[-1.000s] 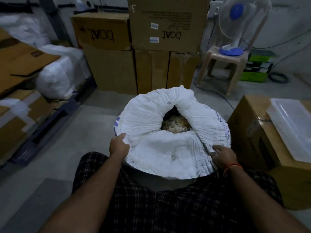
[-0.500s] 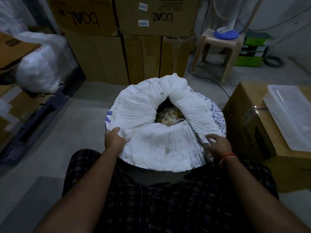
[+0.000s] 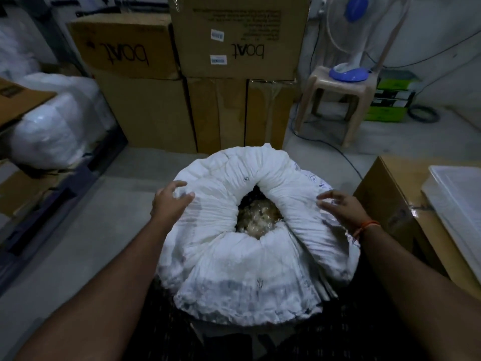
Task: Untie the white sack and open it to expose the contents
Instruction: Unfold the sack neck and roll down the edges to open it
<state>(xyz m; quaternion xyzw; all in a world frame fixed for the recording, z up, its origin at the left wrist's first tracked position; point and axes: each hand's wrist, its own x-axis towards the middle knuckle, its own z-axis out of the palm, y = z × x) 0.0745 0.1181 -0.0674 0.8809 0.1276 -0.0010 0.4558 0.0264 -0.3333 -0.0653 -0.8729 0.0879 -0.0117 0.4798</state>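
A large white woven sack (image 3: 250, 256) is standing on the grey concrete floor (image 3: 86, 230) right in front of the person, its top rolled outward into a thick puffy ring. Through the opening in the middle, a heap of pale, crinkled contents (image 3: 257, 220) is showing. The left hand (image 3: 170, 201) is resting on the ring's left side with fingers spread and lightly bent over the fabric, pinching nothing. The right hand (image 3: 342, 208), an orange thread band (image 3: 365, 226) at its wrist, is lying on the ring's right side, fingers likewise spread and relaxed. Behind the sack, brown cardboard boxes printed "boat" (image 3: 242, 37) are sitting stacked against the wall. A beige plastic stool (image 3: 335, 100) is carrying a blue-and-white fan (image 3: 356, 35). To the right, a translucent plastic tray (image 3: 460, 204) is lying on another brown carton (image 3: 390, 199).
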